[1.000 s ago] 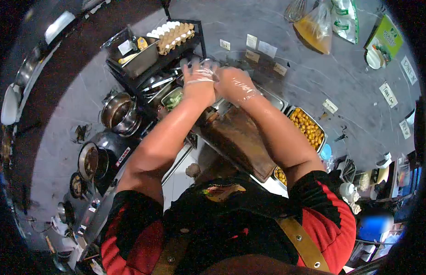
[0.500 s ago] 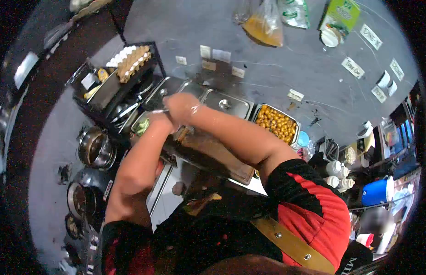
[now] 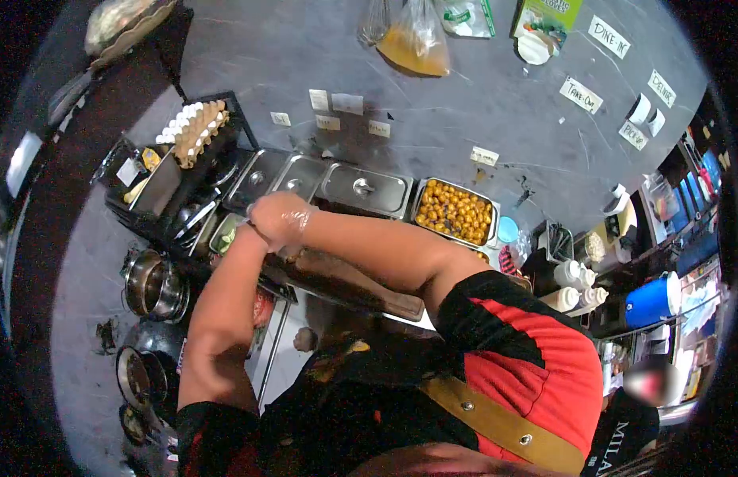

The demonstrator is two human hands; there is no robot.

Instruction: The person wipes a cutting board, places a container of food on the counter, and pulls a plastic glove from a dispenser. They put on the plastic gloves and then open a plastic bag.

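My right hand (image 3: pixel 280 218), in a clear plastic glove, is closed and crosses over my left hand (image 3: pixel 258 237) at the wrist. What the right fingers grip, if anything, I cannot make out. The left fingers are mostly hidden behind it. Both hands hover over the near edge of a row of lidded steel food pans (image 3: pixel 364 188). Beside my left hand, a pan of pale green pieces (image 3: pixel 224 235) shows partly. Under my right forearm lies a long brown board (image 3: pixel 361 290).
Right of the lids stands a tray of small golden-brown balls (image 3: pixel 455 213). Egg trays (image 3: pixel 192 131) sit at the far left, with steel pots (image 3: pixel 156 285) nearer. White squeeze bottles (image 3: pixel 571 286) are at the right; a person (image 3: pixel 627 425) stands at lower right.
The view has shifted a little. My right hand has dropped toward my left wrist, and the two hands now overlap more closely.
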